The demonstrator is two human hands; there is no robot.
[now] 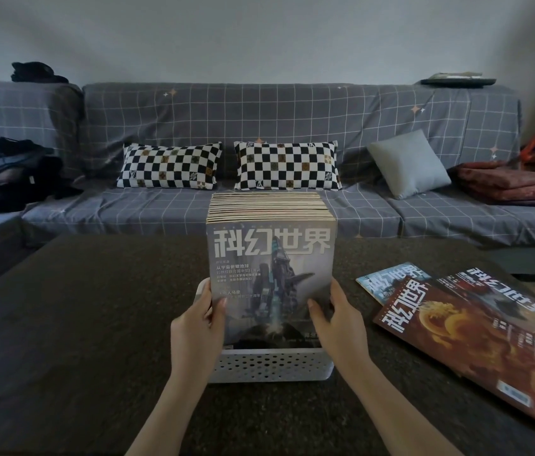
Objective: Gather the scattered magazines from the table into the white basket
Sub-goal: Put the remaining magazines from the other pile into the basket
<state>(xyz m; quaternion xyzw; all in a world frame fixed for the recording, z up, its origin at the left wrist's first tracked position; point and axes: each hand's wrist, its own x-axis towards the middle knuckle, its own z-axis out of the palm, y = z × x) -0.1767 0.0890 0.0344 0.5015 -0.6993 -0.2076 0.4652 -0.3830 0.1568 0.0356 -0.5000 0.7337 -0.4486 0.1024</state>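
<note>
A white perforated basket point(271, 365) stands on the dark table point(78, 324) in front of me. Several magazines point(269, 205) stand upright in it as a thick row. The front one, a grey magazine point(271, 258) with a spacecraft cover, faces me. My left hand point(198, 327) grips its lower left edge and my right hand point(338, 324) grips its lower right edge. Three loose magazines lie on the table to the right: a red-brown magazine point(476, 350) on top, a dark magazine point(502, 301) behind it, and a light blue magazine point(387, 279) partly covered.
A grey checked sofa point(259, 113) runs behind the table, with two checkered pillows point(170, 166), a grey cushion point(407, 164), dark clothes point(6, 176) at the left and folded red blankets point(509, 185) at the right.
</note>
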